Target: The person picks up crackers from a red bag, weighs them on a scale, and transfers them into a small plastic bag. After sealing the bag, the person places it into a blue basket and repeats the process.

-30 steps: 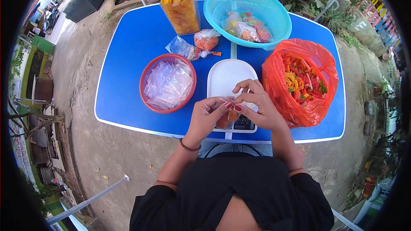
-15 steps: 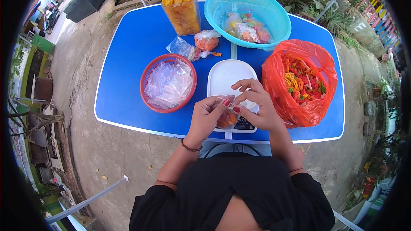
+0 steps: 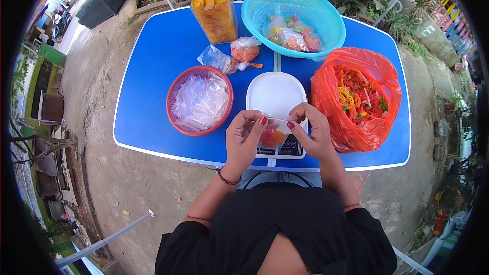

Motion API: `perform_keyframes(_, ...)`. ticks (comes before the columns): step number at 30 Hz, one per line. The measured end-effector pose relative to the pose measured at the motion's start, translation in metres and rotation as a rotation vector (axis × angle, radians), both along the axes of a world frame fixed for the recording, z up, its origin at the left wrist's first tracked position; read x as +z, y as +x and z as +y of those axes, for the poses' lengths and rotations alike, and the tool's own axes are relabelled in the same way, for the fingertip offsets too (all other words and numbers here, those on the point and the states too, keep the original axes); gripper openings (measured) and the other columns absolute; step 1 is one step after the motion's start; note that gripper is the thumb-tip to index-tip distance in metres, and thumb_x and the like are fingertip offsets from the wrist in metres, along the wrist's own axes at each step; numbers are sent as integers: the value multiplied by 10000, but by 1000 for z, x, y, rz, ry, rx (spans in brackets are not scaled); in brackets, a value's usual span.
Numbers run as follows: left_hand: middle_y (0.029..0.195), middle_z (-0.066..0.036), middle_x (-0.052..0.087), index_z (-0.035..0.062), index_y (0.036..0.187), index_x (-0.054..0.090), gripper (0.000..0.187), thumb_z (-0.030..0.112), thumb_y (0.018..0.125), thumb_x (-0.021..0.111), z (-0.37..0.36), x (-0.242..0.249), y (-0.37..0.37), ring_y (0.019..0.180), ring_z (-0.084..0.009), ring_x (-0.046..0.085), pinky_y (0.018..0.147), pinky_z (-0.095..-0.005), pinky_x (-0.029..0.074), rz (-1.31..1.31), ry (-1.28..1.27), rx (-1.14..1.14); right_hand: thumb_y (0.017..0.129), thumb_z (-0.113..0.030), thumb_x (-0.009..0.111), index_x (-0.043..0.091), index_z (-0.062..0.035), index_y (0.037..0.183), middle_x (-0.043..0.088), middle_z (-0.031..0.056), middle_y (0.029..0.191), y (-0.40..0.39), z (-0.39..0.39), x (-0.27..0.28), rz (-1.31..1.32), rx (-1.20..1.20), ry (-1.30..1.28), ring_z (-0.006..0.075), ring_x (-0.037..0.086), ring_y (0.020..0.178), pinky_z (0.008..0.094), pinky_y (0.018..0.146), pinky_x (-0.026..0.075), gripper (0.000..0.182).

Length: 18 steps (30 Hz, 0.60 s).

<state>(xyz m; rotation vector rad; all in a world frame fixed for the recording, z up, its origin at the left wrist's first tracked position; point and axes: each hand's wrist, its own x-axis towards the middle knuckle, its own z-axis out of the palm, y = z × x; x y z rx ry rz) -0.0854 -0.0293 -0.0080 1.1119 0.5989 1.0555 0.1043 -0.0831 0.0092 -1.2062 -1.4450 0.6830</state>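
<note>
Between my hands hangs a small clear zip bag (image 3: 272, 137) with orange and red snack pieces at its bottom. My left hand (image 3: 245, 135) pinches the left end of its top edge between thumb and fingers. At the other end, my right hand (image 3: 311, 131) pinches the same edge, so it is stretched nearly straight. Behind the bag lies a white kitchen scale (image 3: 275, 94), its dark button panel partly covered by the bag and hands. To the right stands an open red plastic bag (image 3: 326, 117) full of colourful wheel-shaped snacks.
A red basket (image 3: 170, 117) holds empty clear bags (image 3: 201, 99). Farther back are a clear container of yellow chips (image 3: 216, 15), tied small bags (image 3: 244, 50) and a turquoise basket (image 3: 254, 18) with filled packets (image 3: 298, 35). All stand on a blue table (image 3: 147, 71).
My right hand has come down from above the bag's top and now grips its right corner. The bag's top edge is now pulled straight between both hands.
</note>
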Motion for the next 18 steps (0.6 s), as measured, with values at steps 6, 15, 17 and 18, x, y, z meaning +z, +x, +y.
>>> perform_keyframes(6, 1016, -80, 671, -33, 1083, 605, 132, 74, 1009, 630, 1, -9, -2, 954, -107, 652, 843, -257, 528, 88, 92, 72, 867, -47, 670, 620, -15, 883, 617, 49, 839, 1, -3, -8, 158, 5, -45, 131, 554, 765, 282, 694, 435, 61)
perform_keyframes(15, 979, -45, 618, -17, 1023, 619, 118, 100, 1014, 627, -7, 0, 9, 922, -83, 605, 822, -248, 517, -13, -64, 13, 771, 12, 665, 623, -4, 821, 620, 97, 783, -9, 4, 1, -26, -28, 95, 213, 578, 731, 303, 693, 448, 68)
perform_keyframes(17, 980, -42, 628, -19, 1067, 595, 135, 107, 1023, 612, -5, -9, 10, 915, -91, 618, 835, -260, 550, 110, 110, 38, 760, 14, 663, 629, -5, 816, 621, 109, 776, -18, 7, 1, -2, -50, 97, 241, 576, 706, 322, 674, 448, 68)
perform_keyframes(18, 980, -41, 633, -20, 1089, 583, 146, 111, 1028, 604, -4, -8, 10, 911, -95, 625, 841, -266, 566, 171, 197, 51, 755, 9, 668, 633, -11, 817, 626, 100, 781, -16, 8, 2, -21, -55, 119, 240, 580, 716, 327, 681, 444, 74)
